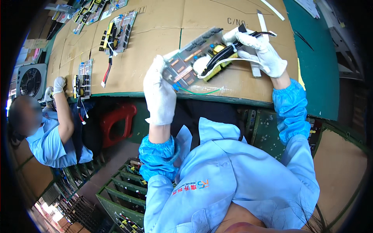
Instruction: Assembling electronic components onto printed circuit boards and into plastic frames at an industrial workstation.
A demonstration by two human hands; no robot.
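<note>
Above the cardboard-covered table I hold a power circuit board [182, 69], tilted, with yellow transformers and a round white part on it. My left hand [159, 93], in a white knit glove, is closed on the board's left edge. At the right end, my gloved right hand [268, 56] is closed around the board's end and the black-sleeved cable bundle [222, 55]; its fingers partly hide what they grip. A white wire [227, 60] loops from the board to this hand. From the lower left corner a green wire [202, 93] hangs free.
More circuit boards with cables [118, 33] lie on the cardboard [155, 23] to the left. White strips [273, 9] and tweezers [304, 40] are at the right. A co-worker [54, 136] sits at the left near a fan [32, 80] and a red stool [118, 122]. Green racks [120, 190] stand below.
</note>
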